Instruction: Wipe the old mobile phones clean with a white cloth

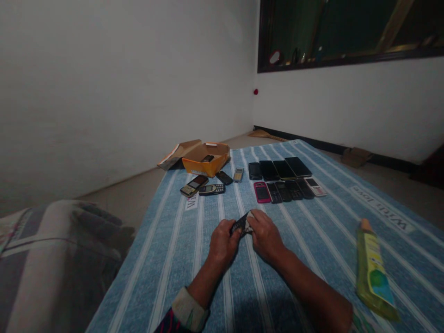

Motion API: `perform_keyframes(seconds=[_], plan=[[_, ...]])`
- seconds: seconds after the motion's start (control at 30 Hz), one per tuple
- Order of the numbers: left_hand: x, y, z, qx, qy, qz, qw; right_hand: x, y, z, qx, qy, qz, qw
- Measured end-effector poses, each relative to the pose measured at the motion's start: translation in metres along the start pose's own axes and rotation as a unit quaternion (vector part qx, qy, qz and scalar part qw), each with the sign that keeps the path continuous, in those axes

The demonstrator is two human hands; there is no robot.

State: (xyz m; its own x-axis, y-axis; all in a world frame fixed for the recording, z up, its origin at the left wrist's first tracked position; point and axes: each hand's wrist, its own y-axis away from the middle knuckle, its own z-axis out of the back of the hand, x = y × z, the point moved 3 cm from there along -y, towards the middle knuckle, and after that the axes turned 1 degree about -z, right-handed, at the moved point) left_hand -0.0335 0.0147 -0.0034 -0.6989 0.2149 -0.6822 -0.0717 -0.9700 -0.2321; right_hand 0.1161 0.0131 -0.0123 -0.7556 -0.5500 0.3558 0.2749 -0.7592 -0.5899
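Observation:
Both hands meet over the middle of the striped cloth. My left hand (222, 241) is closed around the near-left end of a dark keypad phone (237, 225), which is tilted. My right hand (266, 235) is closed at its other end, with a small pale, crumpled piece like a cloth (249, 223) between its fingers and against the phone. Fingers hide much of the phone. Beyond my hands, a pink phone (262, 192) begins a row of several phones, with a row of larger dark phones (268, 170) behind.
An open orange box (201, 167) holds a phone at the far left. Before it lie several loose phones, including a keypad phone (212, 189). A bottle of yellow-green liquid (373, 273) lies at the right. Blue striped cloth (166, 259) covers the surface; a draped seat (52, 259) stands left.

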Motion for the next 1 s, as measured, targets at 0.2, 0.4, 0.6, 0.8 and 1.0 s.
perform_keyframes(seconds=[0.2,0.4,0.6,0.8,1.0], plan=[[-0.002,0.001,0.001,0.016,-0.06,-0.031,0.998,-0.004,0.002,-0.002,-0.005,-0.069,-0.014,0.997],[-0.007,0.002,0.005,0.055,-0.079,-0.006,0.995,-0.048,-0.002,0.016,-0.13,-0.2,-0.191,0.952],[-0.01,0.004,0.002,0.048,-0.123,0.003,0.991,-0.063,-0.004,0.028,-0.17,-0.264,-0.26,0.913],[-0.006,0.004,0.0,0.024,-0.127,0.004,0.992,-0.063,-0.004,0.025,-0.165,-0.274,-0.289,0.902],[-0.006,0.005,0.007,-0.051,-0.049,-0.072,0.995,-0.067,-0.004,0.025,-0.159,-0.299,-0.315,0.887]])
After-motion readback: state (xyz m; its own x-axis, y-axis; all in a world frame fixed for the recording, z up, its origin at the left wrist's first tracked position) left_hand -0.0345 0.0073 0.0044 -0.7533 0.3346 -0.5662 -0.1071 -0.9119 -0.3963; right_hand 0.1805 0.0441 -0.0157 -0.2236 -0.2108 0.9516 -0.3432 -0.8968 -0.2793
